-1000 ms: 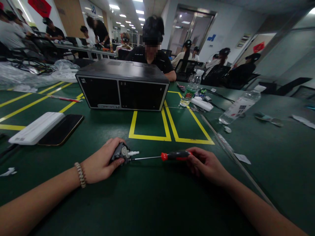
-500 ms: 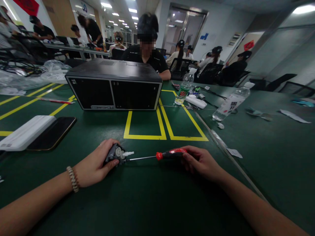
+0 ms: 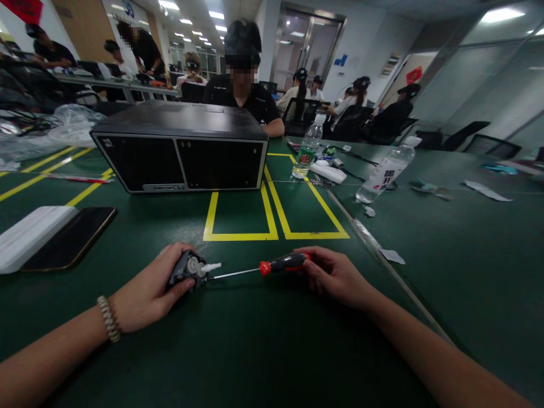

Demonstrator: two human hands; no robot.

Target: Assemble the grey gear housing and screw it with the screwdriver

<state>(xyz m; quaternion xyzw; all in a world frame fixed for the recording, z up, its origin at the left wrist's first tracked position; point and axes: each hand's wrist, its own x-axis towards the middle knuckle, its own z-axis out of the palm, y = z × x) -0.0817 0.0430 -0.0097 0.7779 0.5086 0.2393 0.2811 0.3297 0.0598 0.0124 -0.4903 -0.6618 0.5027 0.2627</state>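
Observation:
My left hand (image 3: 147, 289) is closed round a small dark gear housing (image 3: 182, 268) with pale round gears on its face. A white plastic shaft (image 3: 211, 267) juts out of the housing to the right. In my right hand (image 3: 335, 276) is a screwdriver (image 3: 284, 263) with a red and black handle, gripped near its end. Its thin metal blade points left and its tip meets the lower right edge of the housing, though the exact contact is too small to make out. Both hands are just above the green tabletop (image 3: 255, 351).
A large black case (image 3: 181, 161) stands ahead, with a person (image 3: 242, 85) seated behind it. At left lie a phone (image 3: 72, 235) and a white box (image 3: 36, 235). Two bottles, one green-labelled (image 3: 308, 148) and one white-labelled (image 3: 386, 173), stand at right. Plastic bags (image 3: 72, 127) lie far left.
The whole view has shifted, so everything sits a little further left. The screwdriver handle has turned slightly in my right hand, showing more black. Both hands keep their holds.

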